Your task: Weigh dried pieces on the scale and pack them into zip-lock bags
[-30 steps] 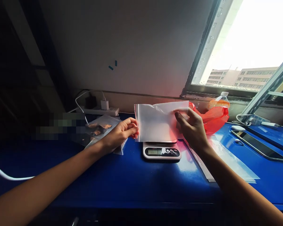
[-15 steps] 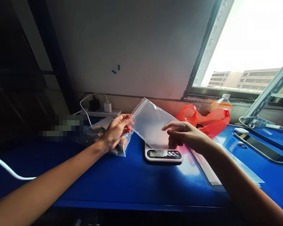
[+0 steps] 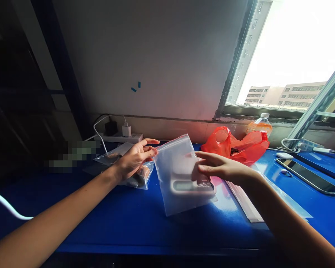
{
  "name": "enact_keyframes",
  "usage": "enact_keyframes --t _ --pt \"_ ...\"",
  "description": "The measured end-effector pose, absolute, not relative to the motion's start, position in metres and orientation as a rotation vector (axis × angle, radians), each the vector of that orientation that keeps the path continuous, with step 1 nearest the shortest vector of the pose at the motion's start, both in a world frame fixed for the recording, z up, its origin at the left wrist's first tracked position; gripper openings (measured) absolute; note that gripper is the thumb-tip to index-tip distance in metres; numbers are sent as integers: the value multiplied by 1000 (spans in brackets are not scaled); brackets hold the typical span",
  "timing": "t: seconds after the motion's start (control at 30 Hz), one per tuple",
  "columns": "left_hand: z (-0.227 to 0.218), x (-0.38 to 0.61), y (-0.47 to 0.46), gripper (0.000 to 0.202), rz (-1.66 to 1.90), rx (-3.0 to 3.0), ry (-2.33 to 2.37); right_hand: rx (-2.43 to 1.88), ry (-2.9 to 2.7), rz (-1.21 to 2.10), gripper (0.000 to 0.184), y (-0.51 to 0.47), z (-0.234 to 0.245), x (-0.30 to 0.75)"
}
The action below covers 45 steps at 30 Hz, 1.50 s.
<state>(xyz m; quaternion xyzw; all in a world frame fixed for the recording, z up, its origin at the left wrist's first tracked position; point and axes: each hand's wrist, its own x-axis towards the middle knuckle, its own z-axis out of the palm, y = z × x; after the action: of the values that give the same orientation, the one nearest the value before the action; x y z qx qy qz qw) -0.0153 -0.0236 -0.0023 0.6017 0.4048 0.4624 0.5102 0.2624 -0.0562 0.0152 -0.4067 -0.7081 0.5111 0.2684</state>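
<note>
A clear zip-lock bag (image 3: 167, 197) hangs tilted, its zip edge at the top, in front of a small white digital kitchen scale (image 3: 213, 191). The scale shows blurred through the plastic. My left hand (image 3: 135, 158) pinches the bag's upper left corner, with the index finger stretched out above it. At the bag's right edge, my right hand (image 3: 223, 167) has its thumb in front and other fingers behind, seen dimly through the film. Behind my left hand lies a filled clear bag (image 3: 143, 176) with brownish lumps inside.
A red plastic carrier bag (image 3: 217, 143) stands at the back right, with an orange drink bottle (image 3: 258, 126) behind it. Flat plastic bags (image 3: 247, 204) lie under my right forearm. Further right are a phone (image 3: 309, 176) and earphones. A power strip (image 3: 120, 137) runs along the wall.
The zip-lock bag has swung down and turned more upright, now covering most of the scale. My left index finger has lifted away, and my right hand has come to the bag's edge.
</note>
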Motion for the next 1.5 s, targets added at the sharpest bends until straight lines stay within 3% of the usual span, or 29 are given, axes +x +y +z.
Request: enact_keyframes --t 0.3,0.6,0.83,0.97,1.07,1.33,1.5 --pt "0 3 -38 36 1062 1381 1016 -1101 -1711 1132 28 -49 5 242" --pt "-5 5 -39 34 1004 1437 1015 -1200 -1725 932 24 -48 6 239" --pt "-10 1 -36 21 931 1547 1064 -1235 -1765 798 23 -47 5 241" --pt "-9 1 -37 20 911 1712 1168 -1340 -1999 369 14 -44 -5 242" --pt "-7 6 -42 19 909 1881 1223 -1264 -2117 169 33 -49 -13 235" --pt "-17 23 -62 15 882 2320 1176 -1009 -2199 347 36 -72 -25 205" --pt "-22 25 -65 14 847 2409 1158 -1092 -2167 532 32 -74 -25 200"
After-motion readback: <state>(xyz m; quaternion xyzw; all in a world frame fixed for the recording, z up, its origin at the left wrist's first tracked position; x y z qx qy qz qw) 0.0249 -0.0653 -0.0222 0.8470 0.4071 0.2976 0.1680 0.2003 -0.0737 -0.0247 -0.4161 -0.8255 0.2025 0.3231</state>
